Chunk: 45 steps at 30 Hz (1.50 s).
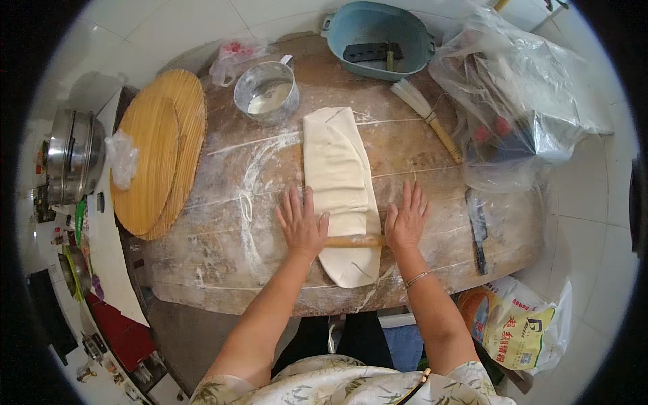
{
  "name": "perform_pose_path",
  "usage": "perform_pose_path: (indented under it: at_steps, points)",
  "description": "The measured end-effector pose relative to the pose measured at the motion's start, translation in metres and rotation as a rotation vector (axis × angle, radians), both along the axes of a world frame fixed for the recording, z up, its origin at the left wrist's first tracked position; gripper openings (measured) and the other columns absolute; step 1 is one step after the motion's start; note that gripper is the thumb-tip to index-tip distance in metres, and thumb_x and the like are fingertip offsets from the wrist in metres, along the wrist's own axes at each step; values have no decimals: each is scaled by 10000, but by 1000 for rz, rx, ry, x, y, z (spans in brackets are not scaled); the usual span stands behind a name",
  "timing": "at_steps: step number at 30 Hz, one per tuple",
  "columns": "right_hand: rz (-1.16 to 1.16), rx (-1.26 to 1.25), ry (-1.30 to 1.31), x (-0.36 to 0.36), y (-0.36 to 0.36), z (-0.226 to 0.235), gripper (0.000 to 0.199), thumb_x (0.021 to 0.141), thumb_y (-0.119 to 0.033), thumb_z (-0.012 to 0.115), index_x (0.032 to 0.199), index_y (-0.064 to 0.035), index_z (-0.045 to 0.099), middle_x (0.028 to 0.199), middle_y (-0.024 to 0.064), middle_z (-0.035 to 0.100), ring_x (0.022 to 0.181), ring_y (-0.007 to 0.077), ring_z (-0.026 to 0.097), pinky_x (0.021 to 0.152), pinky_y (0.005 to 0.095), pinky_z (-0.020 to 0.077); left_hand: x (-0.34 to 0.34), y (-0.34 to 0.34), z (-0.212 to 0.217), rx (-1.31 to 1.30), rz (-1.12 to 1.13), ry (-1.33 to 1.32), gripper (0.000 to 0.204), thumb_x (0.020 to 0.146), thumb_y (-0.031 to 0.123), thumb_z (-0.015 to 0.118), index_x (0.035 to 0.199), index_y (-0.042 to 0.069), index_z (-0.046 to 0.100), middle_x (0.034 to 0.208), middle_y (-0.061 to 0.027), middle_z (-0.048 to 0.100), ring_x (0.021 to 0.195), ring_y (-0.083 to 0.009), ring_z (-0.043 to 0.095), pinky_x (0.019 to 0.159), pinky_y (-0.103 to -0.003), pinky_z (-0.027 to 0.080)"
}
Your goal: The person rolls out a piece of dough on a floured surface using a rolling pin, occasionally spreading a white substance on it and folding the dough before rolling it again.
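Note:
A long folded slab of pale dough lies lengthwise on the floured wooden board, its near end rounded. Across that near part rests a thin wooden rolling pin. My left hand is at the pin's left end, beside the dough, with its fingers stretched forward and apart. At the opposite end sits my right hand, flat, its fingers also spread and pointing away from me. The palms cover both ends of the pin; neither hand's fingers wrap round it.
A metal cup with flour and a blue-green basin stand at the back. At the right are a brush, a dark knife and plastic-wrapped things. Round slatted mats lie left; a printed sack stands below right.

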State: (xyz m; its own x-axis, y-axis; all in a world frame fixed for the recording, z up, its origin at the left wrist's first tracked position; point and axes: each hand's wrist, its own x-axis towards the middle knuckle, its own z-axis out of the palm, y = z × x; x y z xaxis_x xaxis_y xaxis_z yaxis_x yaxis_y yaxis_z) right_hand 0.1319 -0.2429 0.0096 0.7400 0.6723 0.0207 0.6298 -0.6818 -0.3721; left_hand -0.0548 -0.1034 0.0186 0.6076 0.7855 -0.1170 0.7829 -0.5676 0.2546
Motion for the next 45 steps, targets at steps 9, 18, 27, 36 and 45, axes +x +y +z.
perform_pose_path:
  at_steps: [9, 18, 27, 36, 45]
  points:
    - [353, -88, 36, -35, -68, 19, 744, 858, -509, 596, 1451, -106, 396, 1523, 200, 328, 1361, 392, 348, 1124, 525, 245, -64, -67, 1, -163, -253, 78, 815, 875, 446, 588, 1518, 68, 258, 1573, -232, 193, 1465, -406, 138, 1177, -548, 80]
    - [250, 34, 94, -6, -121, 11, 413, 748, -156, 738, 1109, -71, 555, 1441, 211, 408, 1321, 417, 390, 1063, 567, 322, 43, 59, 8, -334, 210, -440, 538, 854, 142, 653, 1360, 48, 493, 1380, -225, 493, 1283, -391, 449, 1069, -436, 374]
    - [-58, 129, 42, 45, -95, -11, 328, 833, -136, 686, 1076, -15, 501, 1459, 243, 379, 1307, 464, 369, 1077, 549, 294, 157, 161, -33, -62, 346, -253, 616, 769, 138, 744, 1304, -46, 499, 1322, -279, 515, 1251, -407, 480, 1036, -449, 410]
    - [13, 153, -30, 46, -94, -16, 402, 761, -105, 710, 1090, -31, 491, 1399, 218, 454, 1262, 428, 418, 1070, 543, 290, 113, 162, -41, -353, 449, -346, 645, 696, 195, 816, 1227, -16, 517, 1143, -233, 624, 1083, -359, 602, 941, -404, 467]
    - [55, 254, 214, 25, -112, -11, 398, 770, -85, 706, 1106, -10, 507, 1181, 229, 586, 1095, 428, 554, 917, 483, 457, -143, 150, -60, -154, 708, -443, 546, 710, 127, 773, 1197, -22, 576, 1094, -199, 663, 1007, -305, 643, 892, -379, 488]
